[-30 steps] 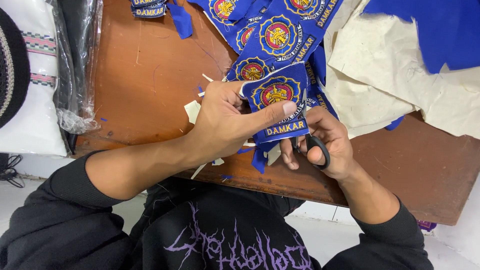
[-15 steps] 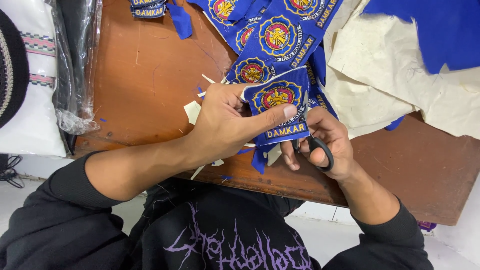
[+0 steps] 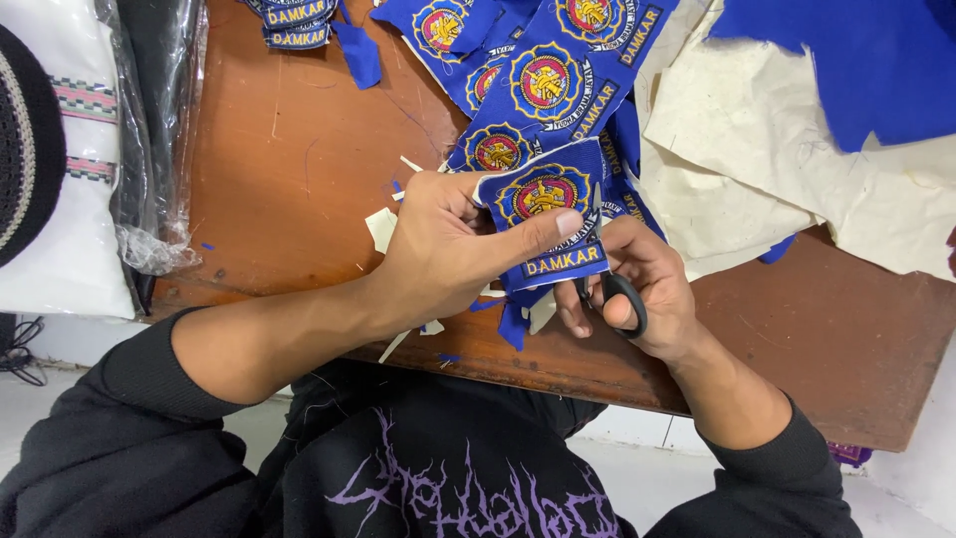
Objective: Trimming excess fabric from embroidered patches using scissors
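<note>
One blue embroidered cloth patch [image 3: 543,204], soft and limp, hangs over the brown wooden table [image 3: 289,189] edge; the left hand [image 3: 448,249] pinches it flat, fingers closed. The right hand [image 3: 637,284] grips black-handled scissors [image 3: 607,284] at its right edge. Best held near the stiffer embroidery.

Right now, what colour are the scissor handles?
Black scissor handles in the right hand, head view.

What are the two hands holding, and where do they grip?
The left hand pinches a blue embroidered patch across its middle, thumb on its face. The right hand holds black scissors by the handle loops, blades at the patch's right edge.
</note>
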